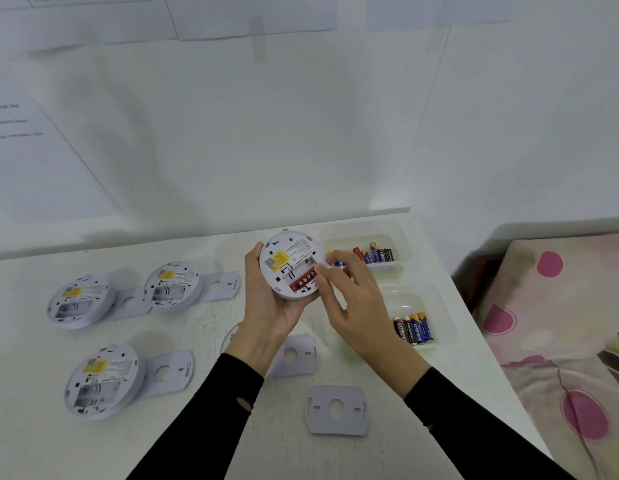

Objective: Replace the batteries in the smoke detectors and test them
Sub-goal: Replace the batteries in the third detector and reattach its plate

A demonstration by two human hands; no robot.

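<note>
My left hand (266,306) grips a round white smoke detector (289,263) from below, back side up, tilted toward me above the table. A red battery (303,281) lies in its open compartment. My right hand (349,299) touches the battery's right end with thumb and forefinger tips. Three more detectors lie back side up on the left: one at the far left (80,301), one beside it (171,285), one nearer me (103,381). Two clear trays hold several batteries: the far tray (365,233) and the near tray (419,299).
White mounting plates lie on the white table (232,427): one (337,408) near my right forearm, one (296,355) under my hands, others beside the left detectors. Behind the table a white wall carries taped paper sheets. A pink patterned bed (561,323) stands to the right.
</note>
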